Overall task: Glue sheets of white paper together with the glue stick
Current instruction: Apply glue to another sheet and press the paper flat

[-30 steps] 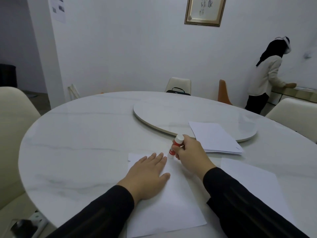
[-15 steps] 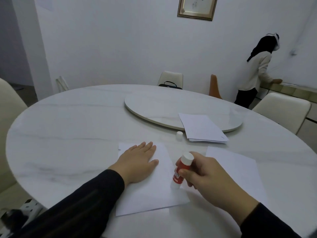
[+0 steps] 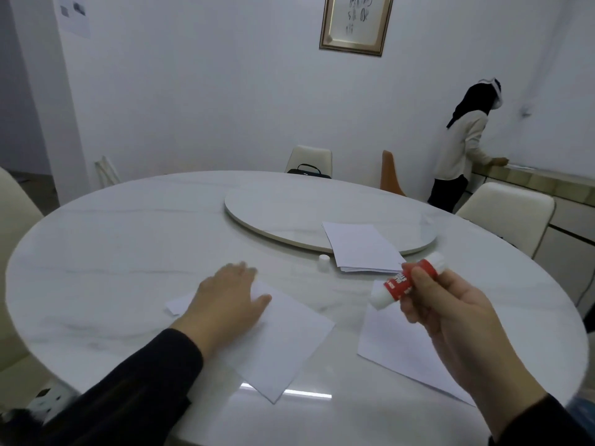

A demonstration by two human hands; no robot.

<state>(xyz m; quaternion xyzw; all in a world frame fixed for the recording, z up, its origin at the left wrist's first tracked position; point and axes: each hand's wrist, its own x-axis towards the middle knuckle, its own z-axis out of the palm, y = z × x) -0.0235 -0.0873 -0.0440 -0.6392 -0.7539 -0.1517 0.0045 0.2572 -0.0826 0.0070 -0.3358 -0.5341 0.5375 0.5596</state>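
My left hand (image 3: 225, 300) lies flat on a white sheet of paper (image 3: 283, 342), which sits skewed on the round marble table (image 3: 128, 252). My right hand (image 3: 450, 320) grips a red and white glue stick (image 3: 405, 281) and holds it tilted in the air, above a second white sheet (image 3: 399, 346) at the right. The glue stick's white cap (image 3: 324, 261) stands on the table beside a stack of white sheets (image 3: 360, 246).
A round turntable (image 3: 289, 214) fills the table's middle, with the paper stack lying over its near rim. Cream chairs stand at the left, far side and right (image 3: 508, 214). A person (image 3: 463, 149) stands at a counter at the back right.
My right hand has lifted the glue stick off the sheet and swung it up and to the right. My left hand has turned the sheet askew under its palm.
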